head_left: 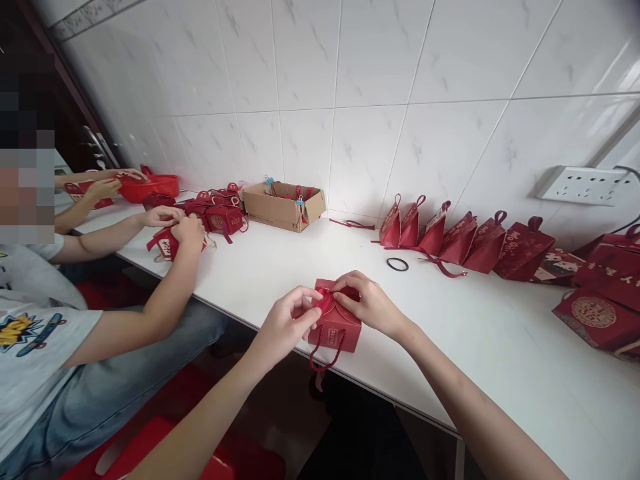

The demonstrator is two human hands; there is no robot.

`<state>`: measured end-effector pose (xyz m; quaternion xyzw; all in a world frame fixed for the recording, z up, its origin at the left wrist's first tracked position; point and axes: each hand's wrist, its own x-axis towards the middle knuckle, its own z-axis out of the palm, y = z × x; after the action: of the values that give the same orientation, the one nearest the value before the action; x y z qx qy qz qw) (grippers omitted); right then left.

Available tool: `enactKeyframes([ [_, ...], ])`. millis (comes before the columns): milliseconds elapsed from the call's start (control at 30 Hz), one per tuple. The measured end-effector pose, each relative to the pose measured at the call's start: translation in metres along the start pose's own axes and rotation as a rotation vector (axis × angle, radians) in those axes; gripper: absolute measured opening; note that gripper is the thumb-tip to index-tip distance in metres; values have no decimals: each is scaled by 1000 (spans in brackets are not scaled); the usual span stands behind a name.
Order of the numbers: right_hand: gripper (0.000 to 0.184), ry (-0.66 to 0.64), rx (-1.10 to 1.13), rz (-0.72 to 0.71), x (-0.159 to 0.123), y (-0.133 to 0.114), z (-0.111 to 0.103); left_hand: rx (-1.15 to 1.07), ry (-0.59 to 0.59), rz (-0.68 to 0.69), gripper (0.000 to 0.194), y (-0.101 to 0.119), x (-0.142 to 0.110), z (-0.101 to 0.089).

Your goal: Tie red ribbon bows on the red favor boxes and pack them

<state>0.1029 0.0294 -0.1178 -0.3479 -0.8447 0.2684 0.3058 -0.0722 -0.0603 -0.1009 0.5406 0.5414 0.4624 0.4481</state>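
Observation:
A small red gift box [345,331] with a twisted cord handle [325,366] lies at the table's front edge. Both of my hands meet over its top, at a red ribbon [326,301] gathered into a bow or knot; its exact form is partly covered by fingers. My left hand [290,321] pinches the ribbon from the left, thumb against fingers. From the right, my right hand [367,303] pinches the ribbon with thumb and fingertips. The cord handle hangs loose over the table's edge.
A row of red boxes [457,237] lines the wall, with more boxes [595,312] at right. A black ring [397,265] lies on the white table [280,267]. A cardboard box [275,207] stands behind. At left, a co-worker's hands [187,230] hold a red box; a red basin [150,188] is farther off.

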Motion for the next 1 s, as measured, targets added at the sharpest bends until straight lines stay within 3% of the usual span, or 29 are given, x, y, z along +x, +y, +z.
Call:
enactKeyframes([
  [100, 11, -2, 6, -7, -1, 1, 0, 111, -64, -50, 22, -2, -10, 2],
  [200, 11, -3, 5, -20, 0, 0, 0, 261, -202, -61, 23, -8, -17, 4],
  [300, 12, 8, 1, -23, -1, 0, 1, 319, -324, -56, 36, -7, -21, -2],
  [367, 17, 31, 2, -30, -4, 2, -3, 334, -470, -80, 51, 3, -22, -16],
  [433, 29, 96, 21, -20, -11, 5, -10, 398, -697, -160, 65, 20, -21, -37],
  [500, 40, 175, 62, 50, -21, 8, -18, 470, -836, -221, 57, 39, -13, -58],
  [567, 44, 223, 101, 176, -34, 10, -25, 420, -713, -109, 33, 49, 4, -68],
  [667, 50, 201, 100, 340, -50, 9, -26, 358, -214, 272, 24, 39, 39, -53],
  [700, 51, 173, 94, 368, -53, 8, -24, 373, -156, 337, 21, 30, 50, -43],
  [833, 51, 53, 164, 424, -57, 6, -11, 310, -229, 300, 24, -5, 71, -5],
  [1000, 53, -7, 454, 506, -50, 7, -7, 292, -203, 259, 19, -17, 65, 7],
])
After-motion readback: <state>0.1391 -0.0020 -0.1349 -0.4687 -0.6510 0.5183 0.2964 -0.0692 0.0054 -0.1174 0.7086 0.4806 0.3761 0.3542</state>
